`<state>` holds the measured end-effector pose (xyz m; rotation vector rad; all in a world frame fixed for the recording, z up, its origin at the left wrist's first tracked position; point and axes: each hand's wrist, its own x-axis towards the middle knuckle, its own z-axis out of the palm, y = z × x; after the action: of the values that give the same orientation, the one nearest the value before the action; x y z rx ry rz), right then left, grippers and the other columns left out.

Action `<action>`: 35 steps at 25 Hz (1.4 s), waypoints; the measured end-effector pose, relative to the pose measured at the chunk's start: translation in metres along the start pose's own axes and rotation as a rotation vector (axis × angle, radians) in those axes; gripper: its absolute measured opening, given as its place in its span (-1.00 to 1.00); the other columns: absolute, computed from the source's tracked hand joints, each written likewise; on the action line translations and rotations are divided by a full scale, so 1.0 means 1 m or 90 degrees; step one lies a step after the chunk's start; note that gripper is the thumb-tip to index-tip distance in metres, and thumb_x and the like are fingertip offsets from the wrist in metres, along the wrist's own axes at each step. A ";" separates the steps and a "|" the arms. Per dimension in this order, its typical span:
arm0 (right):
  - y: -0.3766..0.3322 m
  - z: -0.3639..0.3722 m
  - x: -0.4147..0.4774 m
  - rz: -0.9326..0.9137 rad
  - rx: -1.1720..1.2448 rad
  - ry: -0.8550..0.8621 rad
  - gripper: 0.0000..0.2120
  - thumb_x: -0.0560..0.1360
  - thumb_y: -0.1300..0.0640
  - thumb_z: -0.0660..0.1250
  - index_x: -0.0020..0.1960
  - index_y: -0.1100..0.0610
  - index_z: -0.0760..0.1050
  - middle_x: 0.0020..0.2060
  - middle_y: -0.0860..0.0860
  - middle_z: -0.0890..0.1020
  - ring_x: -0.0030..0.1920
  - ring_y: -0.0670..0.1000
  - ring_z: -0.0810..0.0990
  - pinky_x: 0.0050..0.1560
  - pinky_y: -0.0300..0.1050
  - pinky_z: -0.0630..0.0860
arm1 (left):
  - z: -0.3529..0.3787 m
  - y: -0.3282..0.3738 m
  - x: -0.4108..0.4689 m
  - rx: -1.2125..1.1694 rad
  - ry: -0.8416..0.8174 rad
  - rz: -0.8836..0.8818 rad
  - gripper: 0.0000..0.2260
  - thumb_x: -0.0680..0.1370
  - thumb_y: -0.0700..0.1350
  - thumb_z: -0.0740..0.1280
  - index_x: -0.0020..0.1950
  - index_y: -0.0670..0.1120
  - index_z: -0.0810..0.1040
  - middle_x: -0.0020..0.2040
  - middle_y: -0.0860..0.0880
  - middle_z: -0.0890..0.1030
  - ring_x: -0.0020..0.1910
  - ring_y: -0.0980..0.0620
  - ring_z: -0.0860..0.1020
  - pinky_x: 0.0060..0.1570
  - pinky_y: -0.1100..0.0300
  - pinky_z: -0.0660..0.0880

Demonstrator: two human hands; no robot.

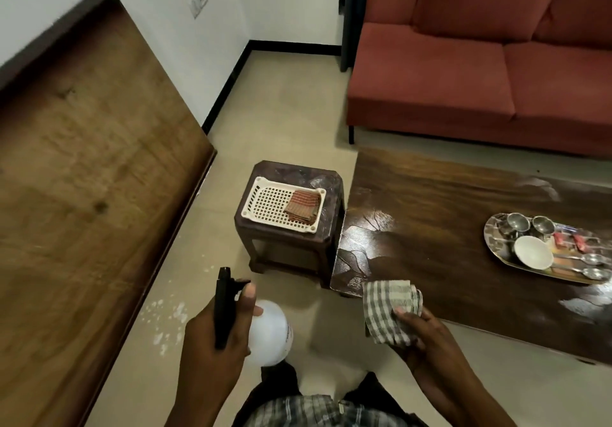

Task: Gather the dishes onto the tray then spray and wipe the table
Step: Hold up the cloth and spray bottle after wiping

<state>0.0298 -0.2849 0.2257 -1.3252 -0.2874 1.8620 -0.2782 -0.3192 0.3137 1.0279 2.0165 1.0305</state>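
the oval shiny steel tray is sitting on the right part of the long dark wooden worktop. it is holding a round white bowl, two small steel cups side by side behind the bowl, two steel spoons and some small red packets. wet streaks are shining on the worktop.

the grey and white checked cloth is hanging at the near left corner of the worktop; i cannot tell if it is touching the wood. the right hand is holding it, its grip pinching the cloth with the thumb on top.

the round white plastic spray bottle with a black trigger is hanging over the pale tiled floor, left of the worktop. the left hand is holding it, its grip curling round the bottle's neck.

a brown plastic stool is standing just beside the worktop's left end. a white plastic basket is sitting on it, with a folded red-brown cloth lying in its right side. a red sofa is standing behind the worktop. a big brown wooden board is filling the left side.
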 end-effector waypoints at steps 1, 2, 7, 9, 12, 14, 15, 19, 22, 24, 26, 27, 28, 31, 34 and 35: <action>0.001 0.016 0.002 -0.006 0.004 -0.007 -0.68 0.45 0.17 0.49 0.20 0.09 0.72 0.24 0.18 0.72 0.17 0.18 0.75 -0.04 -0.05 0.72 | -0.013 -0.004 0.013 0.001 0.001 0.013 -0.67 0.61 0.23 0.34 0.01 0.02 0.73 -0.25 0.11 0.75 -0.48 0.04 0.65 -0.40 0.05 0.66; 0.002 0.033 0.006 -0.015 0.000 -0.012 -0.69 0.45 0.17 0.48 0.18 0.08 0.73 0.23 0.18 0.73 0.15 0.17 0.76 -0.04 -0.06 0.72 | -0.025 -0.008 0.027 -0.004 -0.003 0.020 -0.69 0.61 0.22 0.35 0.04 0.02 0.73 -0.24 0.10 0.76 -0.46 0.03 0.67 -0.42 0.03 0.67; 0.013 0.130 0.036 -0.079 -0.027 -0.013 -0.62 0.46 0.16 0.48 0.27 0.09 0.68 0.23 0.17 0.73 0.16 0.15 0.75 -0.03 -0.11 0.71 | -0.072 -0.019 0.112 0.009 -0.075 0.060 -0.66 0.57 0.26 0.38 0.04 0.02 0.73 -0.38 0.02 0.70 -0.39 0.00 0.71 -0.40 0.35 0.59; 0.017 0.165 0.051 -0.094 -0.029 -0.005 -0.57 0.46 0.17 0.47 0.34 0.13 0.62 0.24 0.17 0.72 0.20 0.15 0.73 0.00 -0.12 0.71 | -0.082 -0.020 0.147 0.022 -0.111 0.071 -0.67 0.56 0.24 0.39 0.06 0.02 0.73 -0.34 0.02 0.72 -0.38 0.02 0.72 -0.39 0.28 0.63; 0.013 0.202 0.073 -0.094 -0.002 -0.004 -0.53 0.47 0.20 0.46 0.37 0.15 0.59 0.24 0.17 0.72 0.16 0.11 0.75 -0.01 -0.14 0.71 | -0.085 -0.016 0.191 0.043 -0.141 0.109 -0.74 0.58 0.19 0.42 0.06 0.04 0.73 -0.31 0.02 0.71 -0.35 0.08 0.73 -0.39 0.33 0.61; 0.005 0.219 0.095 -0.086 0.010 -0.005 -0.52 0.46 0.22 0.46 0.38 0.17 0.58 0.24 0.19 0.72 0.14 0.12 0.75 -0.01 -0.12 0.71 | -0.077 -0.012 0.222 0.048 -0.153 0.128 -0.79 0.60 0.17 0.44 0.06 0.06 0.73 -0.26 0.03 0.72 -0.33 0.10 0.73 -0.39 0.34 0.61; -0.001 0.226 0.108 -0.080 0.014 -0.005 -0.53 0.48 0.22 0.46 0.38 0.16 0.58 0.24 0.19 0.72 0.13 0.13 0.75 -0.04 -0.11 0.71 | -0.071 -0.010 0.237 0.048 -0.158 0.130 -0.83 0.60 0.17 0.45 0.05 0.11 0.72 -0.23 0.03 0.73 -0.31 0.11 0.73 -0.38 0.31 0.63; -0.021 0.233 0.179 -0.040 0.022 0.017 -0.62 0.57 0.28 0.38 0.37 0.13 0.59 0.25 0.19 0.71 0.15 0.17 0.73 -0.14 -0.07 0.69 | -0.032 -0.008 0.297 0.030 -0.170 0.135 -0.95 0.57 0.19 0.50 -0.06 0.34 0.66 -0.15 0.17 0.75 -0.26 0.09 0.75 -0.27 0.12 0.73; -0.026 0.234 0.235 -0.012 0.022 0.071 -0.65 0.57 0.35 0.33 0.32 0.14 0.60 0.18 0.19 0.74 0.06 0.16 0.78 -0.20 -0.05 0.70 | 0.000 -0.020 0.342 0.063 -0.186 0.129 -0.78 0.53 0.25 0.49 0.04 0.15 0.70 -0.04 0.09 0.76 -0.09 0.03 0.76 -0.11 -0.08 0.75; -0.025 0.236 0.275 0.008 0.010 0.103 -0.66 0.56 0.38 0.31 0.29 0.18 0.59 0.16 0.20 0.75 0.09 0.20 0.77 -0.12 0.00 0.72 | 0.027 -0.036 0.373 0.092 -0.189 0.127 -0.76 0.55 0.14 0.53 0.08 0.01 0.70 -0.04 0.02 0.75 -0.03 -0.01 0.75 -0.04 -0.10 0.73; -0.021 0.237 0.313 0.039 0.006 0.140 -0.67 0.57 0.40 0.29 0.29 0.22 0.58 0.15 0.21 0.75 0.02 0.17 0.78 -0.15 -0.02 0.71 | 0.055 -0.050 0.397 0.110 -0.211 0.122 -0.79 0.58 0.03 0.54 0.11 -0.06 0.69 -0.04 -0.03 0.75 0.00 -0.08 0.75 0.03 -0.08 0.71; -0.018 0.238 0.331 0.059 0.000 0.161 -0.67 0.57 0.40 0.28 0.29 0.22 0.58 0.14 0.20 0.75 -0.05 0.12 0.77 -0.20 -0.05 0.70 | 0.068 -0.057 0.409 0.108 -0.228 0.115 -0.80 0.59 0.00 0.53 0.13 -0.08 0.68 -0.03 -0.06 0.75 -0.01 -0.11 0.75 0.05 -0.08 0.70; -0.016 0.240 0.347 0.078 -0.011 0.183 -0.68 0.57 0.39 0.28 0.29 0.22 0.57 0.13 0.19 0.75 -0.09 0.07 0.76 -0.23 -0.07 0.68 | 0.080 -0.064 0.419 0.107 -0.240 0.108 -0.81 0.60 -0.03 0.52 0.14 -0.08 0.67 -0.04 -0.07 0.75 -0.04 -0.09 0.75 0.06 -0.06 0.69; -0.004 0.237 0.399 0.108 -0.055 0.247 -0.72 0.58 0.36 0.29 0.26 0.19 0.56 0.13 0.18 0.73 -0.10 0.05 0.70 -0.22 -0.09 0.63 | 0.111 -0.090 0.445 0.120 -0.258 0.108 -0.85 0.61 -0.07 0.51 0.15 -0.06 0.64 -0.08 0.05 0.70 -0.12 0.18 0.67 -0.01 0.17 0.58; 0.010 0.233 0.444 0.129 -0.104 0.283 -0.73 0.59 0.34 0.29 0.24 0.15 0.58 0.14 0.17 0.72 -0.07 0.08 0.70 -0.22 -0.09 0.61 | 0.139 -0.117 0.467 0.134 -0.271 0.110 -0.85 0.62 -0.13 0.49 0.16 -0.14 0.65 -0.07 0.03 0.68 -0.12 0.11 0.64 -0.04 0.29 0.48; 0.014 0.232 0.457 0.132 -0.109 0.289 -0.70 0.60 0.34 0.28 0.29 0.15 0.57 0.15 0.16 0.72 -0.03 0.08 0.70 -0.18 -0.07 0.62 | 0.147 -0.126 0.472 0.136 -0.273 0.102 -0.84 0.62 -0.14 0.48 0.17 -0.15 0.65 -0.05 0.02 0.69 -0.07 0.06 0.65 -0.01 0.26 0.50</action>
<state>-0.2315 0.0958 0.0033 -1.9106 -0.0719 1.6655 -0.4346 0.0867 0.0471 1.4075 1.7329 0.6100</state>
